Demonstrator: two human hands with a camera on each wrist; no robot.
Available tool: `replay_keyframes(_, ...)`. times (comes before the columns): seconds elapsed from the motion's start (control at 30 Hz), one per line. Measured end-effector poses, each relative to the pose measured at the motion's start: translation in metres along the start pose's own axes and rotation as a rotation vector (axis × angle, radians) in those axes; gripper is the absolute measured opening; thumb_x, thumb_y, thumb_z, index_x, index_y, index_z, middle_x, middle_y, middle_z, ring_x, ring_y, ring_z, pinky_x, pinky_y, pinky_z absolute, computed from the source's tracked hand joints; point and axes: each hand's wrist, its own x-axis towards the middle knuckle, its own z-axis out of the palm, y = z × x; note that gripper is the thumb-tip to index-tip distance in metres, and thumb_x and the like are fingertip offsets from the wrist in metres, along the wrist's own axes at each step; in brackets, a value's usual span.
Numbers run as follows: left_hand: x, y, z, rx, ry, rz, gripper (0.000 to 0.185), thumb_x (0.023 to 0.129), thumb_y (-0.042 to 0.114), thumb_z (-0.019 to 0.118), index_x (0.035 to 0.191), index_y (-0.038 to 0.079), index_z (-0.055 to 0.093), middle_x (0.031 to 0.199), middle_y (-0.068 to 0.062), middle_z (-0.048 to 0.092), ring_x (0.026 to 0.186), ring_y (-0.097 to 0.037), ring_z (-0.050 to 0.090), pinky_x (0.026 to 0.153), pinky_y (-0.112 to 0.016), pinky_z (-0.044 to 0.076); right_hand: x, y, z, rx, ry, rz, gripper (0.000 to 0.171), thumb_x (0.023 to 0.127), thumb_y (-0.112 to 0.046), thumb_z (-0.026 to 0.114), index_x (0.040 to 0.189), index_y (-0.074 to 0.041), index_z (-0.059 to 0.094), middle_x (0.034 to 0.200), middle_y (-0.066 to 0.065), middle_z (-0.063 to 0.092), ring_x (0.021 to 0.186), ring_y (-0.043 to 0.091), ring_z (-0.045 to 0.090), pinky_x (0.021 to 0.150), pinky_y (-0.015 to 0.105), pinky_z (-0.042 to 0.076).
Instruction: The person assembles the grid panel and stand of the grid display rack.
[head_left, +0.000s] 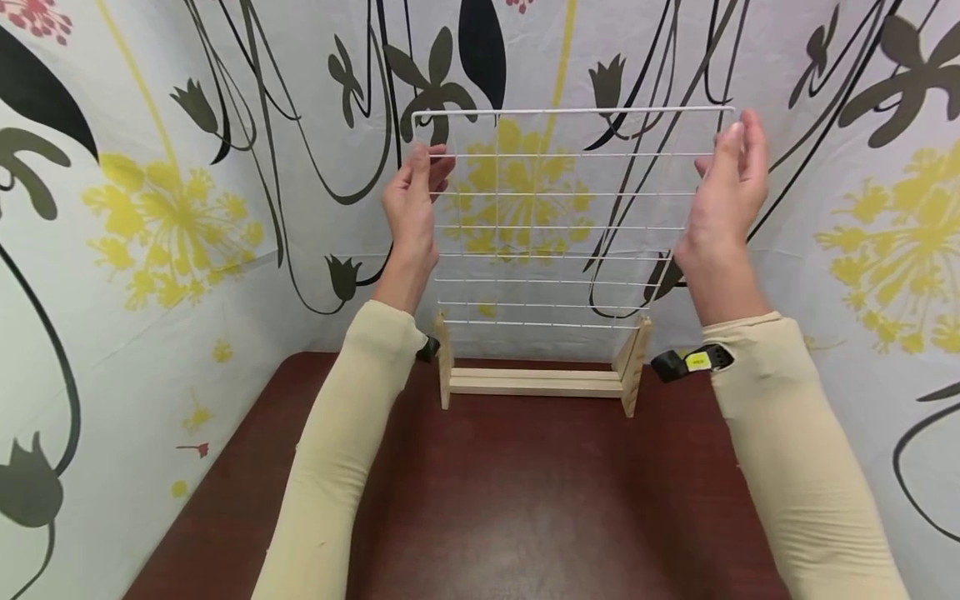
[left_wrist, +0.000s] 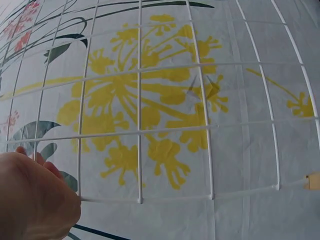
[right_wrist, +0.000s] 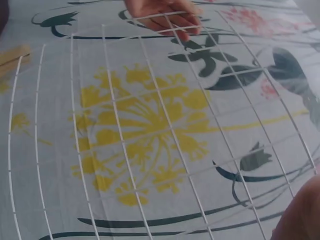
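Note:
A white wire grid panel [head_left: 562, 111] stands upright between my two hands, its lower edge at the side pieces of a pale wooden stand [head_left: 536, 385]. My left hand [head_left: 411, 204] grips the panel's left edge near the top corner, thumb toward me and fingers behind the wires. On the opposite side, my right hand [head_left: 722, 204] holds the right edge just below the top corner, fingers pointing up. The left wrist view shows the panel's wires [left_wrist: 140, 100] spread across it, with the left hand [left_wrist: 37, 197] low at left.
The stand rests toward the back of a dark red-brown table [head_left: 540, 483]. Behind and beside the table hangs a white cloth [head_left: 315, 233] printed with yellow flowers and dark stems. A black wrist strap [head_left: 693, 362] shows at my right cuff.

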Motion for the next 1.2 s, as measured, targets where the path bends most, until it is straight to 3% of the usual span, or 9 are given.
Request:
replay_keyframes(0.17,0.002,0.001,0.003,-0.003,-0.011,-0.008,0.036,0.107,0.042,0.060,0.113,0.011,0.079,0.104,0.001,0.082,0.107,-0.014,0.078,0.095,-0.030,0.055,0.018,-0.002,-0.006,0.116,-0.020,0.121,0.022,0.108,-0.031,0.061,0.125,-0.028,0.075,0.116,-0.004,0.074,0.096,0.013,0.063,0.079,0.019,0.046)
replay_keyframes(0.3,0.006,-0.001,0.001,-0.022,-0.028,-0.016,0.037,0.108,0.041,0.060,0.104,0.009,0.079,0.096,0.000,0.081,0.096,-0.014,0.079,0.088,-0.028,0.058,0.034,-0.003,-0.014,0.271,-0.058,0.208,0.016,0.103,-0.024,0.069,0.114,-0.017,0.079,0.100,0.004,0.079,0.075,0.020,0.066,0.063,0.026,0.051)
replay_keyframes(0.43,0.013,-0.004,-0.003,-0.064,-0.054,-0.036,0.039,0.107,0.042,0.061,0.094,0.010,0.079,0.091,-0.002,0.081,0.088,-0.015,0.080,0.083,-0.029,0.062,0.049,-0.003,-0.025,0.342,-0.139,0.270,0.025,0.093,-0.019,0.080,0.118,-0.012,0.078,0.103,0.008,0.082,0.072,0.024,0.071,0.063,0.032,0.057)
replay_keyframes(0.6,0.017,-0.008,-0.007,-0.095,-0.068,-0.054,0.039,0.107,0.041,0.062,0.092,0.010,0.079,0.091,-0.005,0.081,0.087,-0.017,0.081,0.082,-0.029,0.063,0.059,0.001,-0.032,0.349,-0.196,0.275,0.038,0.085,-0.013,0.087,0.122,-0.009,0.077,0.103,0.012,0.082,0.072,0.027,0.074,0.061,0.037,0.060)
replay_keyframes(0.9,0.018,-0.015,-0.008,-0.087,-0.075,-0.074,0.037,0.107,0.041,0.062,0.094,0.010,0.078,0.092,-0.004,0.081,0.087,-0.016,0.080,0.080,-0.028,0.063,0.063,0.007,-0.042,0.301,-0.235,0.284,0.043,0.089,-0.013,0.084,0.130,-0.007,0.072,0.098,0.011,0.080,0.074,0.027,0.073,0.062,0.038,0.060)
replay_keyframes(1.2,0.014,-0.020,-0.009,-0.102,-0.090,-0.061,0.037,0.107,0.040,0.062,0.093,0.010,0.078,0.090,-0.003,0.082,0.085,-0.015,0.080,0.076,-0.027,0.062,0.066,0.013,-0.049,0.270,-0.270,0.237,0.043,0.091,-0.013,0.083,0.131,-0.004,0.071,0.098,0.012,0.080,0.075,0.027,0.075,0.063,0.039,0.063)
